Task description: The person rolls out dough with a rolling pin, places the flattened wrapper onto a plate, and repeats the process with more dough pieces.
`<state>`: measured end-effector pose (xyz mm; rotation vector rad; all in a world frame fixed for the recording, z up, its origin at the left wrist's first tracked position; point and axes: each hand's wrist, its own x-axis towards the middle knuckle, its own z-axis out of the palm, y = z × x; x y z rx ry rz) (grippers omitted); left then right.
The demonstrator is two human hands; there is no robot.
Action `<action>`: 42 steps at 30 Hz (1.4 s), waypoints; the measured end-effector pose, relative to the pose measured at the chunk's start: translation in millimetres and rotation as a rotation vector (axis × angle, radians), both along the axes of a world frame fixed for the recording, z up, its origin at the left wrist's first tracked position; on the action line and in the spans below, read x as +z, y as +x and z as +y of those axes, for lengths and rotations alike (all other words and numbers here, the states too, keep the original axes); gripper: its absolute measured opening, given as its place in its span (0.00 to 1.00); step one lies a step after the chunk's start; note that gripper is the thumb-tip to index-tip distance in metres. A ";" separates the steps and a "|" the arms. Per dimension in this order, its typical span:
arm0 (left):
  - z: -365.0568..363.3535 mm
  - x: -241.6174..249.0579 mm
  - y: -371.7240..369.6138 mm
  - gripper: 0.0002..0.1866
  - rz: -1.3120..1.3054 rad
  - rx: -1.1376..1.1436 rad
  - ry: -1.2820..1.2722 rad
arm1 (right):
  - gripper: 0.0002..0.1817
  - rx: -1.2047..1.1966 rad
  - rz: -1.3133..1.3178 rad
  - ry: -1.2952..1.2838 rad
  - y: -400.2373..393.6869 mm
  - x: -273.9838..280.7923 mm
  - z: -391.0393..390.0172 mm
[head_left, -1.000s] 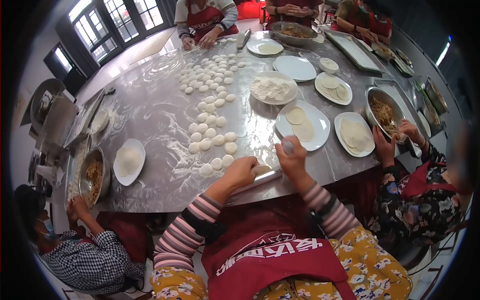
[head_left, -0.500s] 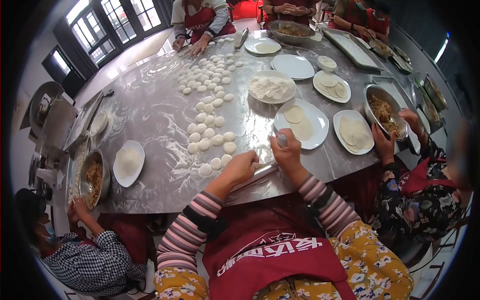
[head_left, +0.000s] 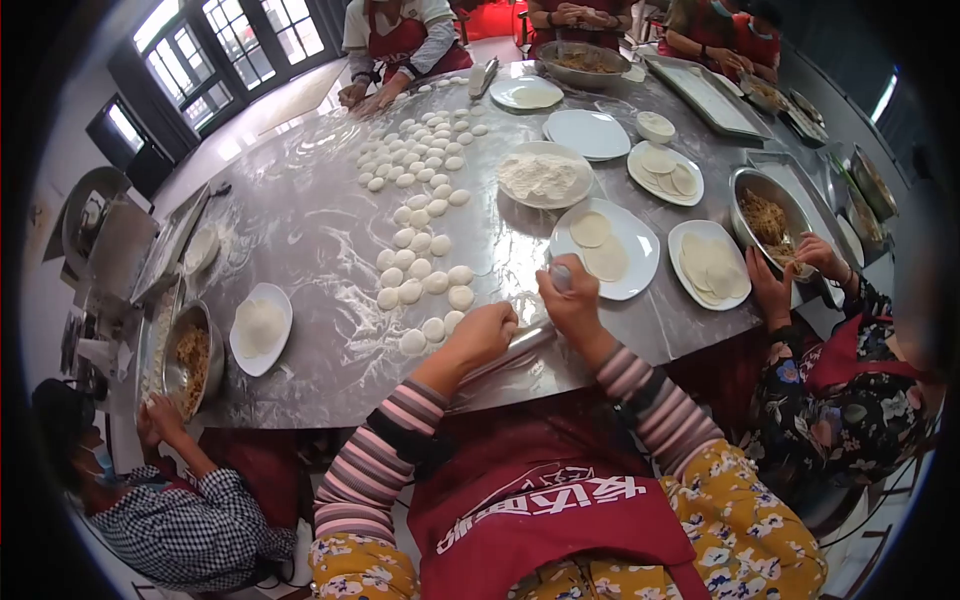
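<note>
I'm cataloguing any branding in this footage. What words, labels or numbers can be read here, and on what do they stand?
White characters printed across the chest of the person's red cloth apron: they look like Chinese script, seen upside down and curved by the lens; too distorted to read with confidence.
Nothing else bears readable text: the white plates, metal bowls and grey marbled table show no labels or numbers.

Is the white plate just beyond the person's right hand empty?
No, the white plate beyond the right hand holds two flat round dough wrappers.
</note>
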<state>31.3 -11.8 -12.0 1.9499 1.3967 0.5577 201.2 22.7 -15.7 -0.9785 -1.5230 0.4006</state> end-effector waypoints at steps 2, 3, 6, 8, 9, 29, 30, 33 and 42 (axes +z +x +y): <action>3.8 9.7 6.1 0.08 0.046 0.009 -0.005 | 0.12 -0.023 -0.012 0.036 3.0 3.1 -2.8; 2.6 12.7 6.1 0.08 0.083 -0.029 -0.053 | 0.12 -0.029 -0.031 0.065 3.3 2.8 -5.4; -1.4 0.9 -1.5 0.07 0.055 -0.029 -0.077 | 0.12 -0.024 -0.039 -0.032 25.1 5.4 -47.9; -2.8 0.1 -8.5 0.06 0.005 -0.003 -0.049 | 0.11 -0.003 -0.012 -0.045 32.4 9.3 -71.1; -4.7 0.2 -11.8 0.07 -0.052 -0.023 -0.130 | 0.11 -0.038 -0.088 -0.002 32.5 6.7 -68.3; -2.5 16.9 9.6 0.09 0.094 -0.023 -0.087 | 0.13 0.002 -0.026 -0.048 7.7 4.8 -10.9; 1.3 18.5 9.4 0.10 0.154 -0.051 -0.145 | 0.13 -0.017 -0.024 -0.007 11.8 4.4 -18.4; -4.4 7.6 -3.3 0.09 0.045 -0.019 -0.147 | 0.12 -0.032 -0.071 -0.024 32.7 6.9 -64.4; -4.1 8.1 -10.7 0.10 -0.058 0.043 -0.109 | 0.12 -0.057 -0.082 0.094 -4.9 1.2 6.8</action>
